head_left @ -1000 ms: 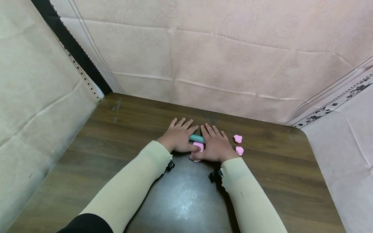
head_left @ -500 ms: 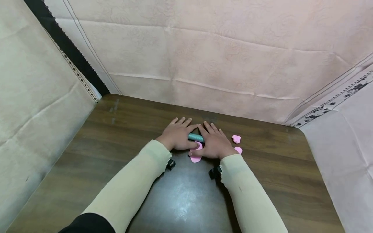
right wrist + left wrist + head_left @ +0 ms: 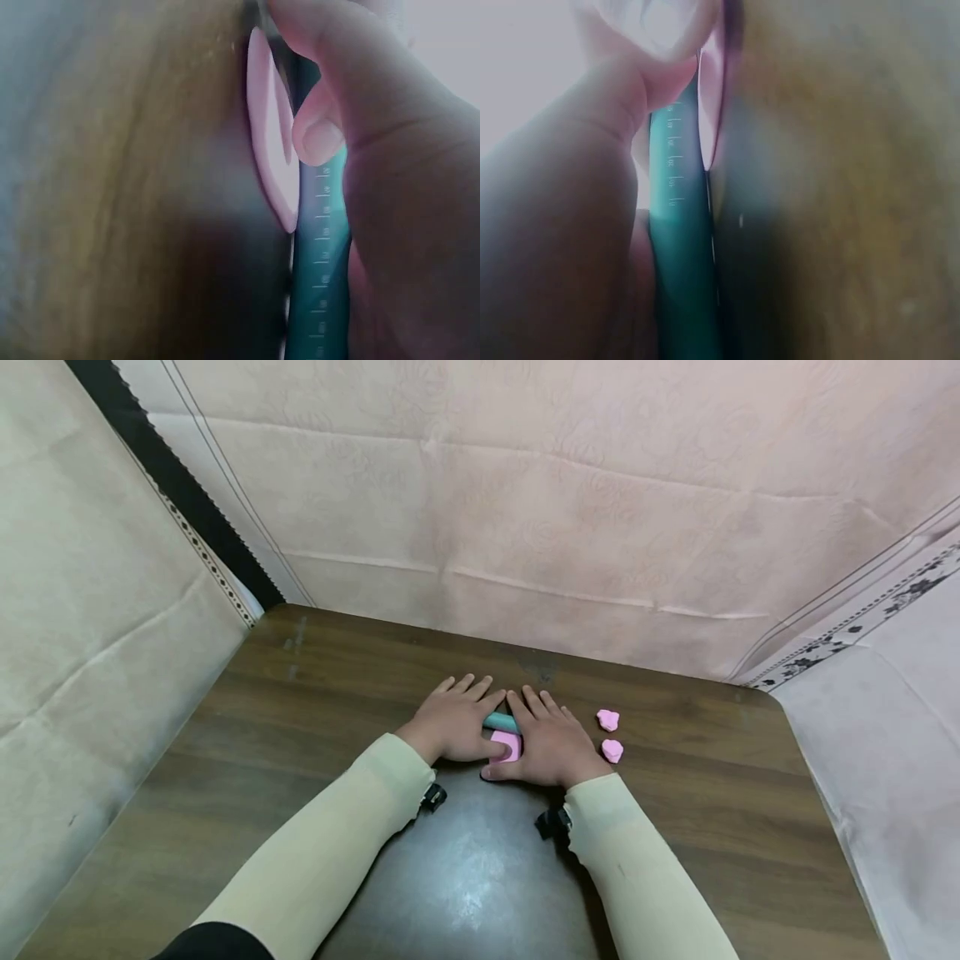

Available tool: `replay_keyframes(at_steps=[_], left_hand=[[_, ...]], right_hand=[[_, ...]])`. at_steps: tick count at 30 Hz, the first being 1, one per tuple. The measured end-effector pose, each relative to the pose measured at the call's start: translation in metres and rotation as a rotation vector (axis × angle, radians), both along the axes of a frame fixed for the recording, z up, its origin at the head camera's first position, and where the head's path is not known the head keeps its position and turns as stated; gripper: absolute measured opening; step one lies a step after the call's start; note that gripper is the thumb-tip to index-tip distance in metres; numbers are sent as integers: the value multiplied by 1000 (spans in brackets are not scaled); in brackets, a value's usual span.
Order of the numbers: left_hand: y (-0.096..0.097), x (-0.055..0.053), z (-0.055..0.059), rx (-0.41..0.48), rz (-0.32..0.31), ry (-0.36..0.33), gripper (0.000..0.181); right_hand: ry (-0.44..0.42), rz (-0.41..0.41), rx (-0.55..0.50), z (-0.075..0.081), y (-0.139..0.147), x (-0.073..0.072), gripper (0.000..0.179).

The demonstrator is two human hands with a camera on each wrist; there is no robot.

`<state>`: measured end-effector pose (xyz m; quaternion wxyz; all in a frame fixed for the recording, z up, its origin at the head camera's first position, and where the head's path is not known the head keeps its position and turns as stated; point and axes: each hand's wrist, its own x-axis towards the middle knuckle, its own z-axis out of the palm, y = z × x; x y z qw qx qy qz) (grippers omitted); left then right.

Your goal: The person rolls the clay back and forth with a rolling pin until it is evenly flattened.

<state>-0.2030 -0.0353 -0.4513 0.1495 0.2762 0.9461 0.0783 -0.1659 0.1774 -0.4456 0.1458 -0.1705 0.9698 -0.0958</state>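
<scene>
In the head view, a teal rolling pin (image 3: 501, 722) lies crosswise on the table between my two hands. Its surface carries scale marks, seen in both wrist views. My left hand (image 3: 453, 725) rests over its left part with the fingers stretched forward, and my right hand (image 3: 553, 745) lies likewise over the right part. The index fingertips nearly meet in front of the pin. A flattened piece of pink clay (image 3: 510, 742) lies on the near side of the pin, under my thumbs. The right wrist view shows the clay's thin edge (image 3: 264, 127) against the pin. The palms hide the pin's ends.
Two small pink clay lumps (image 3: 609, 735) lie on the table to the right of my right hand. The wooden table (image 3: 337, 677) meets a pale cloth wall (image 3: 525, 527) at the back, with cloth on both sides.
Both hands first shift slightly away from me, then come back toward me with the rolling pin. The pink clay shows less below the right thumb than half a second ago.
</scene>
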Motion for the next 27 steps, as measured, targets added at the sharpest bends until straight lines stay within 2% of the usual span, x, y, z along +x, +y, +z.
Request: replay_keyframes(at_steps=[6, 16, 27], left_hand=[[-2, 15, -1, 27, -10, 6, 108], [-17, 44, -1, 98, -23, 4, 114], [-24, 71, -2, 118, -54, -9, 124]], right_hand=[[-3, 3, 10, 3, 0, 16, 142], [36, 38, -8, 1, -5, 42, 147], [84, 85, 22, 3, -4, 70, 148]])
